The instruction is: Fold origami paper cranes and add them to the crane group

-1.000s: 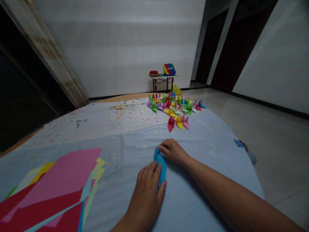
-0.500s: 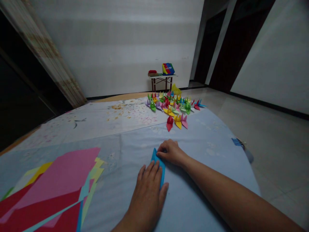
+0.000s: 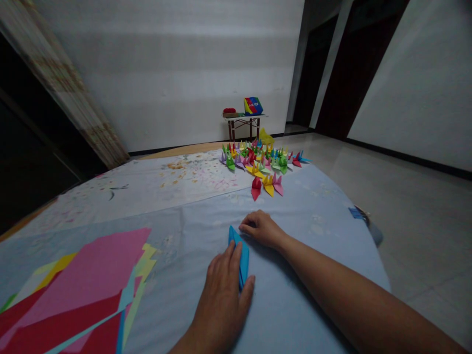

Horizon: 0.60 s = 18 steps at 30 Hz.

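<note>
A narrow folded piece of blue paper (image 3: 241, 251) lies on the pale blue cloth (image 3: 302, 206). My left hand (image 3: 224, 287) lies flat on its near part, fingers stretched out and pressing it down. My right hand (image 3: 261, 229) rests on the paper's far tip, fingers curled and pressed against the fold. A little beyond it stand three folded paper figures (image 3: 266, 185), red, yellow and pink.
A fan of loose coloured sheets (image 3: 77, 290), pink, red and yellow, lies at the near left. Several folded paper figures (image 3: 260, 158) cluster at the far edge of the cloth. A small table (image 3: 242, 123) with a striped box stands by the wall. Tiled floor lies to the right.
My left hand slid a little along the blue paper, and my right hand kept pressing its far tip. The camera view drifted slightly to the right.
</note>
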Available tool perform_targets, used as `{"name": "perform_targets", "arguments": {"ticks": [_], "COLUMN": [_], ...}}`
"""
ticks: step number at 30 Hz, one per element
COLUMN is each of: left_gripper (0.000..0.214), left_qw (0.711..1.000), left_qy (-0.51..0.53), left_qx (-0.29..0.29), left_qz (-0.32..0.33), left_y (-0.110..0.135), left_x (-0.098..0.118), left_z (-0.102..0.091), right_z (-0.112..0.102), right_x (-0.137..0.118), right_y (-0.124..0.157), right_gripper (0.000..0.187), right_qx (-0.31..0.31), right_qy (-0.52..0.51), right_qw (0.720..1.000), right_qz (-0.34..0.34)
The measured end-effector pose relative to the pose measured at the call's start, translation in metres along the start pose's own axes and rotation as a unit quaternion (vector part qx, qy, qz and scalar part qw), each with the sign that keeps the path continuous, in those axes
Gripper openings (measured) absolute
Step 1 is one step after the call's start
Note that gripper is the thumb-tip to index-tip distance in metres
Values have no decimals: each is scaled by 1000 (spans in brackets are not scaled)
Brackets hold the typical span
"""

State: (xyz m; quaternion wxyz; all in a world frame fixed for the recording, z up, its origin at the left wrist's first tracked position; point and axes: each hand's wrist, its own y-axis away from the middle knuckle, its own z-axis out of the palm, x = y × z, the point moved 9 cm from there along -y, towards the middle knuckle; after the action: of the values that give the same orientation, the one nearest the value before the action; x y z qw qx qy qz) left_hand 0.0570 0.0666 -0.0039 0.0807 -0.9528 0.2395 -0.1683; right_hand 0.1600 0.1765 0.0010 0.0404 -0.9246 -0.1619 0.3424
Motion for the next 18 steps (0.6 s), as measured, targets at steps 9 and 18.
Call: {"name": "perform_targets", "arguments": {"ticks": [9, 18], "left_gripper": [52, 45], "left_qw": [985, 995], "left_qy": [141, 93], "left_qx": [6, 20], "left_qz": [-103, -39], "left_y": [-1, -1], "left_x": [-22, -12], "left_z": [-5, -5], "right_z": [19, 23], "right_x": [-2, -10], "right_y": [15, 17], "right_gripper": [24, 29], "right_qx": [-186, -201], "right_qy": [-126, -156], "right_qw": [974, 967], "right_qz": [-7, -14]}}
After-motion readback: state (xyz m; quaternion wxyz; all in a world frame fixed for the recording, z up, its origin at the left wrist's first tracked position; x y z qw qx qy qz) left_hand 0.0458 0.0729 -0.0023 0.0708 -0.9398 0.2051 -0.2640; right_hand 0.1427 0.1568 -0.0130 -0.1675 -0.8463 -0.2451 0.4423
